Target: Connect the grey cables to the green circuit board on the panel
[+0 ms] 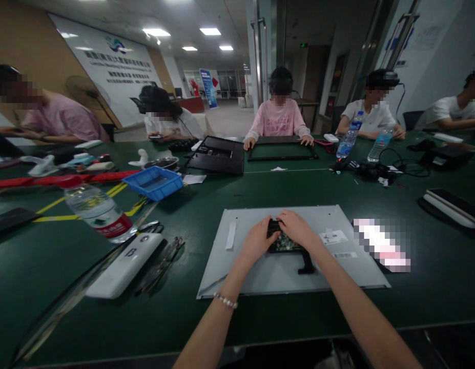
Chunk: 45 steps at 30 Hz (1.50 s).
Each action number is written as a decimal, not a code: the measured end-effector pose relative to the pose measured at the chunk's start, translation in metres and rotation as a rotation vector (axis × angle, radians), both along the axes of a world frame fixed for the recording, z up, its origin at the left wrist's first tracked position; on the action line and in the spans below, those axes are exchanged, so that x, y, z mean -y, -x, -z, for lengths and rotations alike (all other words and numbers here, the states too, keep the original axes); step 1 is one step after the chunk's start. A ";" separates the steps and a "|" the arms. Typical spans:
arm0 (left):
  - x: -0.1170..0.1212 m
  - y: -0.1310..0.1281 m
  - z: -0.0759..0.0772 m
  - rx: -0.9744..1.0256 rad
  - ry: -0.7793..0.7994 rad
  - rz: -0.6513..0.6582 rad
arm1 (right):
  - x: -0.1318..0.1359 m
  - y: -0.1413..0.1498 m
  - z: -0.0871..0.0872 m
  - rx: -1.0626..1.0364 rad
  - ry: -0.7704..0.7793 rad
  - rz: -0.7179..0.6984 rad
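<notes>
A grey metal-backed screen panel lies flat on the green table in front of me. Over its middle is a circuit board with a black part along its far edge and a short black cable hanging toward me. My left hand grips the board's left end, fingers curled around the black part. My right hand is closed over the board's far edge, its fingertips close to the left ones. A white paper strip and labels are stuck on the panel.
Left are a white power bank, glasses, a water bottle and a blue tray. A phone lies right of the panel. Across the table, a person holds a black frame beside a black laptop casing; others sit nearby.
</notes>
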<state>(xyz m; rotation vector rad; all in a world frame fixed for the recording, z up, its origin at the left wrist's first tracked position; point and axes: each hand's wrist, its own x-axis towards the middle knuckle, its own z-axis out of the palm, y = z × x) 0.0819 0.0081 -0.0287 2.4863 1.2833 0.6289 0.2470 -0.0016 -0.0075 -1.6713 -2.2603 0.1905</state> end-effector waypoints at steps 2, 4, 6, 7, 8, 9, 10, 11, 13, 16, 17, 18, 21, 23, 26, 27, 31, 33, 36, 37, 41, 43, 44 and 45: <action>0.001 0.000 0.000 0.008 0.008 -0.006 | 0.001 0.001 -0.003 -0.014 0.000 0.006; 0.001 0.001 -0.001 0.020 0.014 -0.006 | 0.003 -0.001 -0.009 -0.024 -0.026 0.010; 0.001 0.001 -0.003 0.033 0.021 -0.017 | 0.006 -0.010 -0.015 -0.042 -0.053 0.013; 0.002 0.000 -0.006 0.040 0.018 -0.026 | 0.008 -0.018 -0.018 -0.056 -0.058 0.018; 0.004 -0.001 -0.009 0.048 0.004 -0.034 | 0.010 -0.029 -0.020 -0.072 -0.052 0.020; 0.006 -0.002 -0.013 0.055 -0.021 -0.039 | 0.012 -0.041 -0.021 -0.089 -0.041 0.033; 0.009 -0.004 -0.017 0.060 -0.054 -0.035 | 0.016 -0.056 -0.021 -0.104 -0.026 0.065; 0.014 -0.007 -0.022 0.063 -0.089 -0.021 | 0.019 -0.071 -0.018 -0.110 -0.009 0.100; 0.025 -0.015 -0.032 0.056 -0.139 0.050 | 0.028 -0.102 -0.010 -0.111 0.031 0.158; 0.045 -0.027 -0.041 0.003 -0.158 0.198 | 0.042 -0.136 0.007 -0.139 0.090 0.220; 0.051 -0.031 -0.042 -0.019 -0.164 0.236 | 0.046 -0.142 0.012 -0.157 0.116 0.227; 0.056 -0.035 -0.042 -0.041 -0.171 0.268 | 0.049 -0.146 0.017 -0.176 0.142 0.226; 0.063 -0.042 -0.038 -0.100 -0.184 0.331 | 0.055 -0.147 0.022 -0.207 0.179 0.222; 0.064 -0.043 -0.034 -0.132 -0.176 0.352 | 0.055 -0.145 0.021 -0.199 0.192 0.225; 0.063 -0.043 -0.030 -0.153 -0.154 0.344 | 0.054 -0.143 0.014 -0.213 0.216 0.237; 0.062 -0.043 -0.030 -0.151 -0.148 0.335 | 0.053 -0.142 0.012 -0.236 0.213 0.247; 0.062 -0.043 -0.031 -0.141 -0.121 0.318 | 0.056 -0.129 0.006 -0.490 0.188 0.309; 0.062 -0.043 -0.032 -0.143 -0.109 0.317 | 0.058 -0.116 0.007 -0.685 0.217 0.315; 0.062 -0.044 -0.033 -0.142 -0.104 0.307 | 0.062 -0.096 0.012 -0.903 0.258 0.302; 0.063 -0.044 -0.033 -0.138 -0.106 0.302 | 0.063 -0.091 0.014 -0.951 0.264 0.301; 0.063 -0.045 -0.034 -0.127 -0.116 0.292 | 0.066 -0.081 0.023 -1.035 0.272 0.298; 0.063 -0.045 -0.034 -0.137 -0.124 0.301 | 0.066 -0.080 0.026 -1.031 0.280 0.297; 0.063 -0.045 -0.034 -0.145 -0.130 0.308 | 0.066 -0.079 0.028 -1.022 0.286 0.296; 0.063 -0.045 -0.034 -0.153 -0.137 0.315 | 0.066 -0.079 0.029 -1.013 0.292 0.295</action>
